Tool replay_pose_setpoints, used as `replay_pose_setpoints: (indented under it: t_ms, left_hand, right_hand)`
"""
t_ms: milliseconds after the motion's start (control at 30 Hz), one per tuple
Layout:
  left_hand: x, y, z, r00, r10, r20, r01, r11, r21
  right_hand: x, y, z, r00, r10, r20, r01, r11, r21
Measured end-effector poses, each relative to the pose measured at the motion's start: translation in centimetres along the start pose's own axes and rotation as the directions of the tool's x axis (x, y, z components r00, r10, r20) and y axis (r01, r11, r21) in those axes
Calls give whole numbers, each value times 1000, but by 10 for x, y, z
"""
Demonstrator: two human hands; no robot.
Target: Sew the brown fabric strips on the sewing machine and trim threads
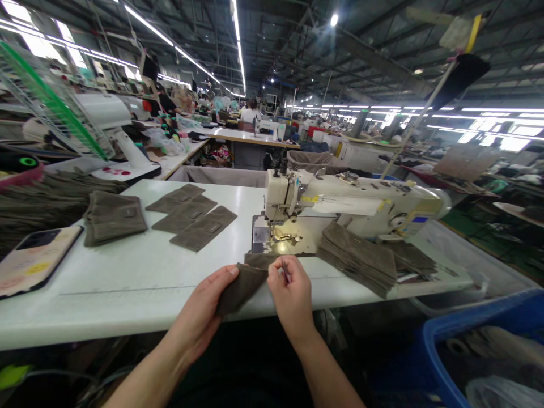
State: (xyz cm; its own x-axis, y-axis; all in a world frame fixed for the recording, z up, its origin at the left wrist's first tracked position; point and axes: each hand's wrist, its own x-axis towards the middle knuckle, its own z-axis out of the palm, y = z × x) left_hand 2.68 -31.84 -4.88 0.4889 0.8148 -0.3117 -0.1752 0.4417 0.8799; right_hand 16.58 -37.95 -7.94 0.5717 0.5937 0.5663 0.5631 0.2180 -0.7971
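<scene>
Just in front of the sewing machine, my left hand grips a dark olive-brown fabric piece, thumb on top and fingers beneath. My right hand is closed in a pinch at the right edge of that piece. A slim dark item shows between its fingers, too small to name. Another fabric piece lies just behind, partly covered, near the metal needle plate. Left of the machine, several flat fabric pieces with small labels overlap on the white table.
A fabric stack lies under the machine's arm at the right. At the left are a smaller stack, a phone, a large fabric heap and a fan. A blue bin stands lower right.
</scene>
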Motion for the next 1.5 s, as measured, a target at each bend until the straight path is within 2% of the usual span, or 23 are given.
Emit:
replay_pose_setpoints:
  t_ms: [33, 100, 333, 500, 567, 633, 733, 800, 933, 1033, 1200, 1300, 1367, 1500]
  left_hand:
    - [0, 1, 0, 1000, 3, -6, -3, 1000, -1]
    - [0, 2, 0, 1000, 7, -19, -7, 1000, -6]
    - [1, 0, 1, 1000, 15, -18, -15, 999, -32]
    - [0, -1, 3, 1000, 0, -5, 0, 999, -32]
    - [-1, -1, 2, 1000, -5, -8, 5, 1000, -31]
    - [-1, -1, 1, 1000, -2, -15, 1, 1000, -26]
    - [-1, 0, 1, 1000, 14, -27, -15, 1000, -19]
    - [-2, 1, 2, 999, 20, -35, -20, 1000, -18]
    - [-2, 0, 4, 1000, 7, -26, -8, 1000, -21]
    - [-2, -2, 3, 1000, 3, -21, -3, 1000, -21]
    - [0, -1, -2, 999, 12, -41, -13, 1000, -24]
    - [2, 0, -4, 999, 4, -48, -7, 998, -59]
    - [2, 1, -4, 998, -11, -64, 5, 996, -84]
    - [2, 2, -4, 997, -23, -79, 14, 994, -109]
  right_hand:
    - [1, 0, -2, 999, 34, 11, -34, 999, 24]
    - [1, 0, -5, 998, 24, 62, -26, 999, 42]
    - [-5, 1, -6, 969, -222, 106, 231, 969, -83]
    - [-5, 3, -3, 934, -289, 211, 332, 920, -210]
    - [-4, 3, -1, 953, -254, 167, 283, 943, -176]
    - [-3, 3, 2, 984, -168, 64, 173, 980, -101]
    - [-2, 3, 2, 998, -63, -15, 63, 998, -18]
    - [-2, 4, 0, 997, -82, 5, 82, 997, 8]
    - [-4, 3, -4, 967, -221, 128, 227, 973, -35]
    - [-4, 1, -2, 955, -229, 189, 248, 965, -81]
    - [0, 3, -2, 1000, 6, 18, -7, 998, 58]
    - [-3, 5, -8, 995, 82, 53, -82, 997, -7]
    - [-7, 5, -11, 992, 52, 112, -42, 995, -88]
    - [-13, 3, -10, 981, -128, 147, 156, 969, -194]
